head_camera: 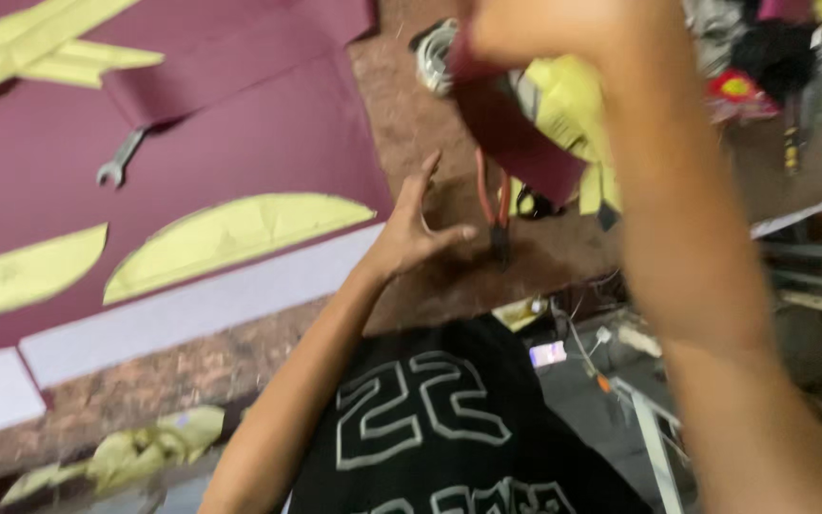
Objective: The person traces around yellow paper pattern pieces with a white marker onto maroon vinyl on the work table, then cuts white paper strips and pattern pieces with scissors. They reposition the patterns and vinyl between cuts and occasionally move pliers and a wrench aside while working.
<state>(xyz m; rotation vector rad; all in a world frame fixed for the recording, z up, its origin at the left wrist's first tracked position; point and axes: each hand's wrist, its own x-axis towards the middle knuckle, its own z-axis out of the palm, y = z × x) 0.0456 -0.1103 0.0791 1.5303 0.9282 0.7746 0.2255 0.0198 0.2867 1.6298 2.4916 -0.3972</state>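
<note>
Maroon fabric bundle [516, 133] with yellow pattern pieces, lifted above the desk [430, 114].

The right hand [544, 29] is clenched around the bundle's top; the left hand [416, 228] is released, fingers spread, just beside the red-handled pliers [495, 205] hanging under it. The step looks like gathering up; the left hand probably needs to steady the dangling parts.

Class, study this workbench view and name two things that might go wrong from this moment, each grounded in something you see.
1. The right hand grips a bunched maroon and yellow bundle high over the table; loose yellow strips hang from it and may drop.
2. The left hand is spread open close to the red-handled pliers, which seem to hang below the bundle; blur hides how they are held, so they might fall or nick the fingers.
</note>
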